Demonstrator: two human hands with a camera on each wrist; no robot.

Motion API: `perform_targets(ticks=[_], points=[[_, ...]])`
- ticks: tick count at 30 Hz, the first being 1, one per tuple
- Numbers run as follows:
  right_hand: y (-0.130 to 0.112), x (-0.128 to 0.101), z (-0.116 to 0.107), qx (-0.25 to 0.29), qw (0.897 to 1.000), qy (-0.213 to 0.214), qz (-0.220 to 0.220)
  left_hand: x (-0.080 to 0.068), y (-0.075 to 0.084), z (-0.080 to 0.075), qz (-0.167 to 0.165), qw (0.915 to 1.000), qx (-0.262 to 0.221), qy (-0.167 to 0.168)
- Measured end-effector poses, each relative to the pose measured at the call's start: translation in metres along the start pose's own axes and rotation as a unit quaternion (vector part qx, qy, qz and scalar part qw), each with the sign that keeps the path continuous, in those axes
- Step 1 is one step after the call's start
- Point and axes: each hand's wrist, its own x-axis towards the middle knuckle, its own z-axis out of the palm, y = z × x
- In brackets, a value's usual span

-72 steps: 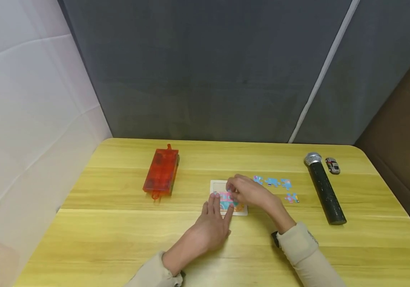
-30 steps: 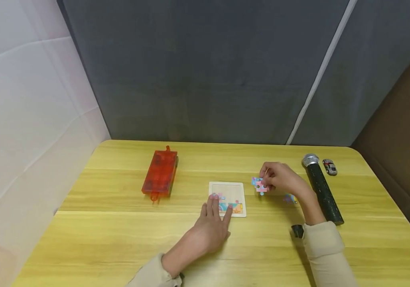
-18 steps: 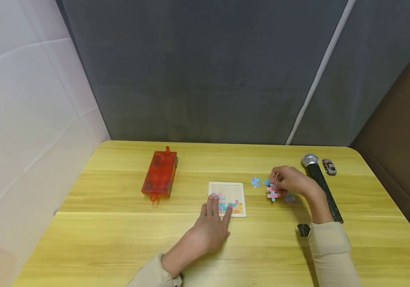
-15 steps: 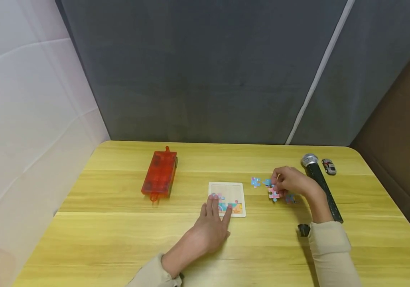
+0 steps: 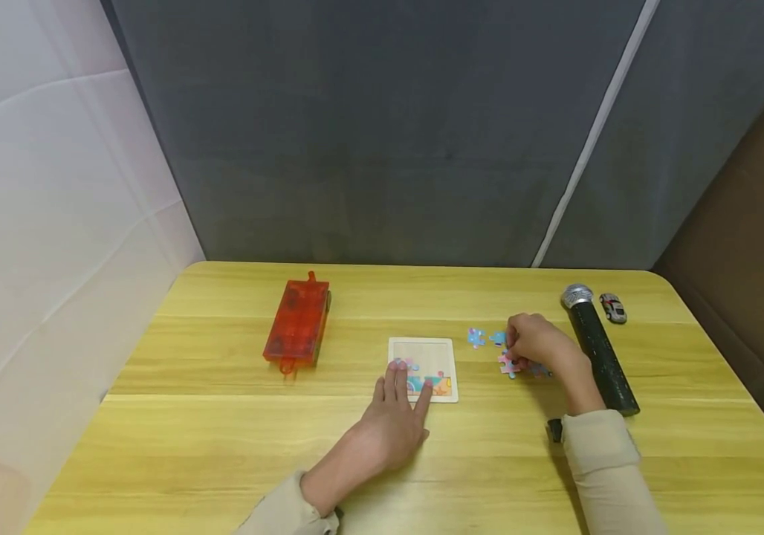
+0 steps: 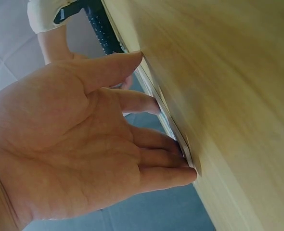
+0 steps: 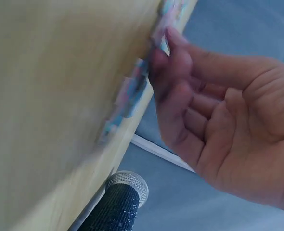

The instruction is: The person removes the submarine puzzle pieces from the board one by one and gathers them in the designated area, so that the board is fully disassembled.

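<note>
A square puzzle board [image 5: 429,354] with a pale rim lies mid-table, with several coloured pieces fitted along its near side. The fingertips of my left hand [image 5: 392,431] rest on it, fingers spread and straight; the left wrist view shows them along the board's edge. To the right of it, my right hand [image 5: 542,348] pinches a pink jigsaw piece [image 5: 508,365] low at the table. Blue jigsaw pieces [image 5: 476,338] lie just beyond, and another piece [image 5: 540,370] is partly hidden under the right hand. In the right wrist view, thumb and forefinger meet at the pink piece [image 7: 162,30].
A black microphone [image 5: 601,353] lies to the right of the right hand, its silver head also large in the right wrist view. Past it sits a small toy car [image 5: 613,307]. A translucent red box [image 5: 298,319] lies on the left. Dark fabric [image 5: 368,134] rises behind the table.
My right hand left the board with the pink piece, moved right over the loose pieces, and has lowered the piece to the table there. My left hand stays on the board.
</note>
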Motion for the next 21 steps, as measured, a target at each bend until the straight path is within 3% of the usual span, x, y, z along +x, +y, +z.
perform_targets(ticks=[6,10,15,18,21], points=[[-0.009,0.0,0.002,-0.047,0.999,0.017,0.011,0.0,0.0,0.0,0.001,1.0,0.001,0.001],[-0.034,0.002,0.009,-0.065,0.996,0.027,-0.058,-0.001,0.0,0.001,0.001,1.0,-0.002,0.002],[-0.079,0.011,0.033,-0.043,0.985,-0.027,-0.165,-0.001,-0.001,0.003,0.002,1.0,0.003,-0.001],[-0.102,0.019,0.052,-0.053,0.983,-0.048,-0.171,0.001,-0.002,0.004,0.005,1.0,0.003,-0.003],[-0.116,0.023,0.068,-0.091,0.985,-0.027,-0.145,0.004,-0.003,0.008,0.012,0.9999,-0.005,-0.001]])
